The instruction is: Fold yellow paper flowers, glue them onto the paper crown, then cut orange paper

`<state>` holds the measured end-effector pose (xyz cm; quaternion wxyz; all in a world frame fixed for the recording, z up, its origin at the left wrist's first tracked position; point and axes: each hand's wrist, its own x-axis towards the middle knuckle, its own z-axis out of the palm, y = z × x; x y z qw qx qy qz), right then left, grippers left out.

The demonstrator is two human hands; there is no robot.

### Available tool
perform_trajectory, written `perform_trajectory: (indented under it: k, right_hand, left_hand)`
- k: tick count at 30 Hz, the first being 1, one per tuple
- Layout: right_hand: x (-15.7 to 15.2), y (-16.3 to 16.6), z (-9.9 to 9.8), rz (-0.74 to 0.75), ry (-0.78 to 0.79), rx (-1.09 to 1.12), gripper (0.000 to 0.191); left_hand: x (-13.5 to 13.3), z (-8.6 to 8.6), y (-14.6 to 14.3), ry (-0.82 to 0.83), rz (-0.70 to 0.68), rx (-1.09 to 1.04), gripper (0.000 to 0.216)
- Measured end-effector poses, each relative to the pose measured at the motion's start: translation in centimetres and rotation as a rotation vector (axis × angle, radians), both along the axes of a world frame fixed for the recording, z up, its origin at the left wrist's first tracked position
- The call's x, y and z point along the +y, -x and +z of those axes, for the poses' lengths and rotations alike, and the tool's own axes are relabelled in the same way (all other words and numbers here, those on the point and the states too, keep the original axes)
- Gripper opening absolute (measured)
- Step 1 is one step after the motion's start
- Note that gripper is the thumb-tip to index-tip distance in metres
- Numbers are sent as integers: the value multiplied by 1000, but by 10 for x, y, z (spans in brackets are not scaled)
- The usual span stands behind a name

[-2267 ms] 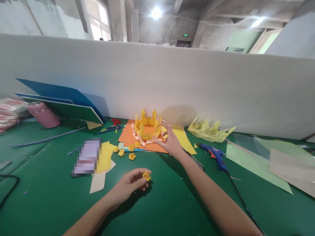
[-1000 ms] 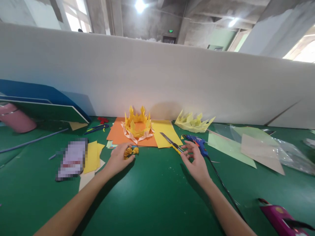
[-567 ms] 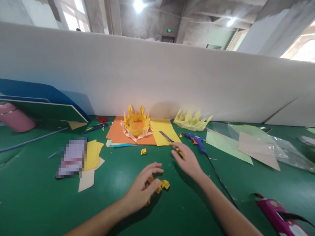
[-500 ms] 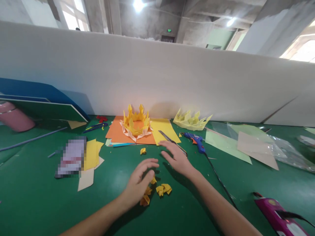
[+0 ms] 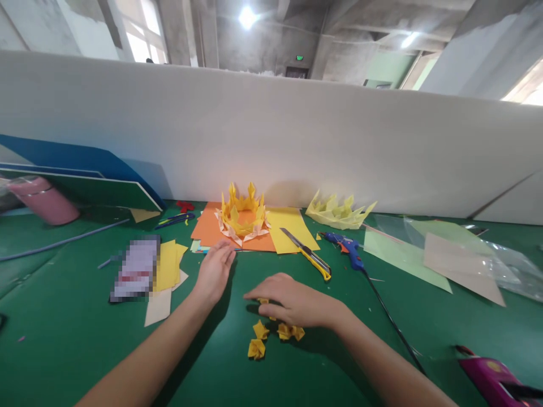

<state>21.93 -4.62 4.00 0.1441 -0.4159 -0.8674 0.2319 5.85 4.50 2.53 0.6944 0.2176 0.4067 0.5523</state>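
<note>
My right hand (image 5: pixel 292 302) lies palm down on the green mat (image 5: pixel 85 339), fingers loosely bent over a yellow paper bud (image 5: pixel 263 301) that peeks out beneath the fingertips. I cannot tell whether it is pinched or only covered. Three more buds (image 5: pixel 259 330) sit close together on the mat just on the near side of that hand. My left hand (image 5: pixel 214 271) is flat and spread wide, fingers straight and together, with nothing in it that I can see. Its tips reach the near edge of the orange sheet (image 5: pixel 206 233). Just beyond those tips a yellow crown (image 5: pixel 242 217) stands on the sheet. A yellow sheet (image 5: pixel 292 226) lies to the right of it. A knife (image 5: pixel 311 257) lies beyond my right hand, partly on that yellow sheet. A glue gun (image 5: pixel 345 246) lies further right, and its cable (image 5: pixel 394 322) runs back past my right forearm. Left of my left hand is a paper stack (image 5: pixel 167 264). A pale crown (image 5: pixel 339 209) rests at the foot of the white partition (image 5: pixel 297 141) that closes off the far side of the mat. Far to the left, boards (image 5: pixel 63 155) lean on the partition above a pink cup (image 5: pixel 44 200). Far to the right lie pale sheets (image 5: pixel 407 251) and clear plastic. Over the partition I see a bare concrete ceiling, a lamp (image 5: pixel 247 17) and a bright window (image 5: pixel 142 39).
</note>
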Motion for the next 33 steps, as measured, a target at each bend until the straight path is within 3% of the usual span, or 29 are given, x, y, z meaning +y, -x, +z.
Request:
perform_trajectory:
  k: [3,6,8,11,14,22,28,30,33]
  right_hand:
    - [4,-14,11,-170,-117,65,33]
    - [41,-14,17,-430,-290,97,49]
    - [72,-5,19,-501,-344,102,60]
    - [109,16,19,-522,-318,46,77]
    - [124,28,14,-582,-224,11,79]
    - [108,17,13,-585,-265,220,74]
    - [70,11,13,-529,-297,521,63]
    - [57,-10,10,-626,-368,563,53]
    - [37,-67,-3,-958,-426,371,45]
  left_hand:
    - [3,-2,-6,37,20,-35,22]
    - [2,-7,-10,71,51,-64,24]
    - [-1,-11,-11,84,48,-84,23]
    - [-8,-14,-10,113,-5,-111,21]
    - [-9,-16,-6,125,-67,-144,21]
    - [-7,-16,-2,61,-212,-266,13]
    - [-12,-17,-4,-52,-152,-282,14]
    - [-10,-19,-3,-63,-133,-268,13]
    - [-7,-21,-2,-83,-103,-257,15]
